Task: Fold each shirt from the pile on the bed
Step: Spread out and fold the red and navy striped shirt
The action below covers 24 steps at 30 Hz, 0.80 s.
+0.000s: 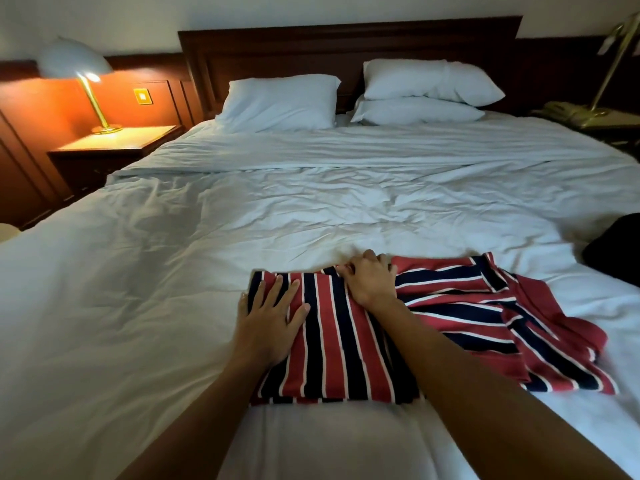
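Note:
A red, navy and white striped shirt [346,344] lies on the white bed [138,289] near the front edge. Its left part is folded into a flat rectangle, while its right part [519,323] spreads out rumpled. My left hand [270,317] lies flat with spread fingers on the left edge of the folded part. At the shirt's far edge, my right hand [370,278] has its fingers curled into the fabric and grips it.
Three white pillows [280,102] lean against the dark wooden headboard. A lit lamp [86,77] stands on the nightstand at the left. A dark object [620,251] sits at the bed's right edge. A telephone [568,112] rests on the right nightstand.

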Tool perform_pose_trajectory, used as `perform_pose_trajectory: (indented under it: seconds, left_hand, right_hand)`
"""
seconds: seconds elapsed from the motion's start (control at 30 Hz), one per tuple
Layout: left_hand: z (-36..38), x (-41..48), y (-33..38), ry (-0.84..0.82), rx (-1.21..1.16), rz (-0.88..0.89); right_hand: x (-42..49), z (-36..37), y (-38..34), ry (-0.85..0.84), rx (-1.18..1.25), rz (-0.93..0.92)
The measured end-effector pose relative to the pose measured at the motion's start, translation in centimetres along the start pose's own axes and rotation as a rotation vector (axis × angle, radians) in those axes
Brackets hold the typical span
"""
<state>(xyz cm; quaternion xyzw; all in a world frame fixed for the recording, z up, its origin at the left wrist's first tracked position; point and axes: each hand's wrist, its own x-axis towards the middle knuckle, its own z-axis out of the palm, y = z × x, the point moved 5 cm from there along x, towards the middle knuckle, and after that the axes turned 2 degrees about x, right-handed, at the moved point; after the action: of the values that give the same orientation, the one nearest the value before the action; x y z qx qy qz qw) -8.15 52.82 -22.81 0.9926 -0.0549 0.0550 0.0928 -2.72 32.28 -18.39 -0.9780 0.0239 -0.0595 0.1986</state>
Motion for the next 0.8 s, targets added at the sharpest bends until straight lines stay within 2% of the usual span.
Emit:
perform_pose_trajectory:
  seconds: [0.2,0.3,0.43,0.5,0.6,0.67,0.7,0.8]
  left_hand:
    - [0.0,0.8,0.0,0.031,0.015,-0.001]
    - [0.0,1.0,-0.1,0.028,0.017,-0.002]
    - [0.3,0.9,-0.1,-0.017,0.029,-0.017]
    - [0.4,1.0,-0.2,-0.025,0.032,-0.022]
    - [0.5,1.2,-0.4,-0.037,0.037,-0.029]
    - [0.5,1.2,-0.3,-0.025,0.033,-0.025]
    - [0.5,1.1,-0.3,-0.013,0.026,-0.024]
    - [0.5,1.1,-0.4,-0.007,0.005,-0.018]
  right_hand:
    - [1.4,-2.7,0.2,0.176,0.152,-0.036]
    - [2.2,-2.5,1.4,0.088,0.269,0.058]
    - [2.4,-0.9,2.6,-0.045,0.14,0.167]
    - [2.1,-1.2,1.6,-0.014,0.028,0.114]
    - [0.3,-2.3,-1.7,0.12,-0.102,-0.188]
    - [-2.0,-1.2,-2.8,0.019,-0.138,-0.384]
    - [-3.0,-0.2,-2.5,-0.071,-0.167,-0.413]
    - [-3.9,1.4,0.3,-0.264,-0.18,-0.294]
